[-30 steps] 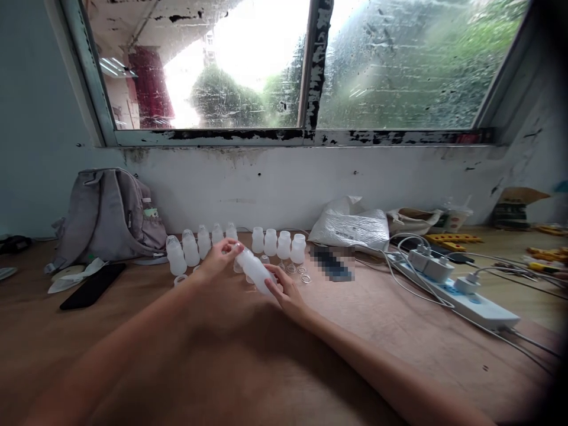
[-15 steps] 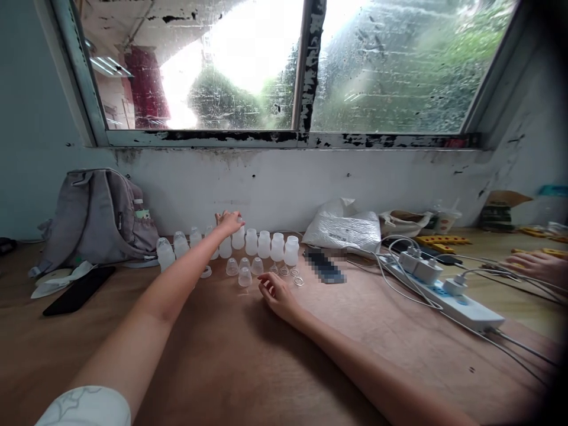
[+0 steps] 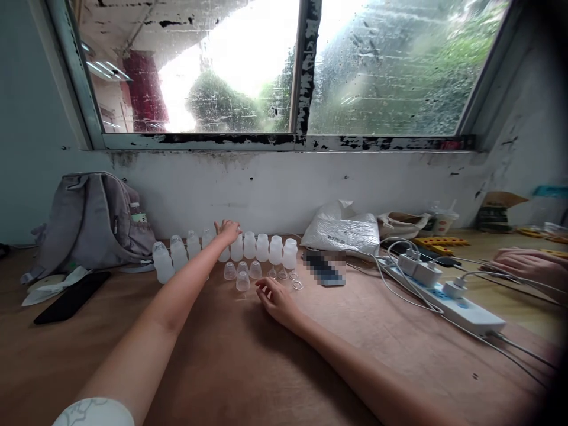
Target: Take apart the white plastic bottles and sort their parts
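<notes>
My left hand reaches over the back row of frosted baby bottles, its fingers apart above the bottle tops; the fingertips are partly hidden behind the hand. My left forearm hides part of the row. Several bottles on the left, such as the capped bottle, wear clear domed caps. Loose clear caps stand in front of the row. My right hand rests on the table just right of these caps, loosely open with bent fingers and nothing in it. Small clear nipples and rings lie beyond its fingers.
A grey backpack and a black phone are on the left. Right of the bottles lie a silver bag, a pixelated dark object and a corded power strip. Another person's hand is at the far right.
My left hand has drawn slightly left and down over the bottles, its fingers spreading. My right hand stays put. The view has shifted a little, and the other person's hand at far right has moved.
</notes>
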Demonstrator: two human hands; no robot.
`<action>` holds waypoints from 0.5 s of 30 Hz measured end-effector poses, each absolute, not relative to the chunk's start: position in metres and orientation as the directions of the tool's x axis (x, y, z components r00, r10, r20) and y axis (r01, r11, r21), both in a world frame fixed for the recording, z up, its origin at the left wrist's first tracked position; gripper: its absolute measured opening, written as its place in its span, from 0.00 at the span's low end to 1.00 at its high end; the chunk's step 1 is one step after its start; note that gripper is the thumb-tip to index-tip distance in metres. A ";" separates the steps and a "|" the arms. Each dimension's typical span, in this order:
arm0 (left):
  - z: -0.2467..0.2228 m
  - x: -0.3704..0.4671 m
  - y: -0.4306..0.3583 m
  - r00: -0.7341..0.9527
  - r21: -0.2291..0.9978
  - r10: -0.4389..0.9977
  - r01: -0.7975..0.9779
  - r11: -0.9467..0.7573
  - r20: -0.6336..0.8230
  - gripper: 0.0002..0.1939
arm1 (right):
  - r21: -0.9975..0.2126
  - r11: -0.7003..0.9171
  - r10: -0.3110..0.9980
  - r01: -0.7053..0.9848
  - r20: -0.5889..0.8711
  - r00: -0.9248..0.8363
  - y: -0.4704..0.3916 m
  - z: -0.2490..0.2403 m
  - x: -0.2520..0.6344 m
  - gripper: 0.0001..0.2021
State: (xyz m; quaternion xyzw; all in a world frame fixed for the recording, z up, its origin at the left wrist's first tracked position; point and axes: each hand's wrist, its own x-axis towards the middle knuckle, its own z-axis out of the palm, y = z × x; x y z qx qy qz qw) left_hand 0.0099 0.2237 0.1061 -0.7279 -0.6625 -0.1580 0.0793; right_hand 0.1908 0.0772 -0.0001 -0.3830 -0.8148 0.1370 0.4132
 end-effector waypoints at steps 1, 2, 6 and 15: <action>0.105 0.010 0.224 0.067 0.090 0.940 0.991 -0.103 0.336 0.16 | -0.535 0.672 0.735 0.513 0.568 -0.370 0.077 0.000 0.191 0.07; 0.104 0.011 0.223 0.062 0.088 0.939 0.991 -0.097 0.338 0.16 | -0.531 0.674 0.733 0.514 0.569 -0.373 0.077 0.000 0.191 0.07; 0.107 0.010 0.215 0.022 0.090 0.929 0.994 -0.060 0.369 0.25 | -0.513 0.676 0.728 0.530 0.576 -0.371 0.078 0.000 0.191 0.07; 0.101 -0.036 0.125 0.248 -0.044 0.832 0.964 -0.261 0.496 0.18 | -0.318 0.396 0.865 0.861 0.445 -0.233 0.096 0.020 0.221 0.07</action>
